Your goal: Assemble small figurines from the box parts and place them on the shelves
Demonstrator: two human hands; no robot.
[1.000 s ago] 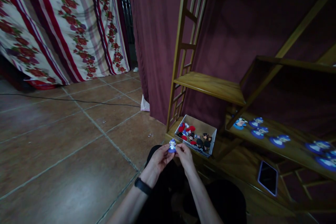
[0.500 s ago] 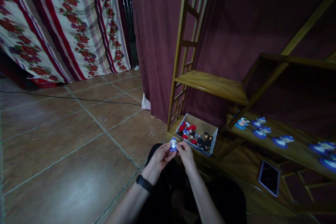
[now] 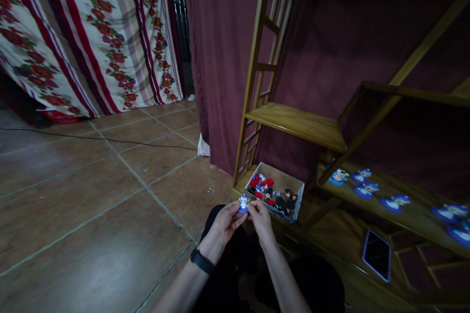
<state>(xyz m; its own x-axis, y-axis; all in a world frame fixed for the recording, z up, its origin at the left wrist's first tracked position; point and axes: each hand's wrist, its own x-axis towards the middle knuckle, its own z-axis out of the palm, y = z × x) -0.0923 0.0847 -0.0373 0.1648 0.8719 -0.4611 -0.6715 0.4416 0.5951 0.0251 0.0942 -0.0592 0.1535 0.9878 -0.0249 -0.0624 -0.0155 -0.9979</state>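
Note:
A small blue-and-white figurine (image 3: pixel 243 203) stands upright on its round blue base between my two hands. The fingers of my left hand (image 3: pixel 226 220) are closed on it from the left. From the right, the fingertips of my right hand (image 3: pixel 260 216) pinch its base. Just beyond my hands lies an open cardboard box (image 3: pixel 300 200) holding several small figures in red, black and white. Similar blue-and-white figurines (image 3: pixel 395 202) stand in a row on the wooden shelf at the right.
A phone (image 3: pixel 377 255) with a purple edge lies on the lower wooden board. The shelf's lattice upright (image 3: pixel 253 83) and a higher shelf board (image 3: pixel 297 124) rise behind the box. A dark cable (image 3: pixel 110 140) crosses the tiled floor (image 3: pixel 110 195) at the left.
Both hands keep their hold on the figurine, which stays almost in the same place. The camera view has shifted very slightly.

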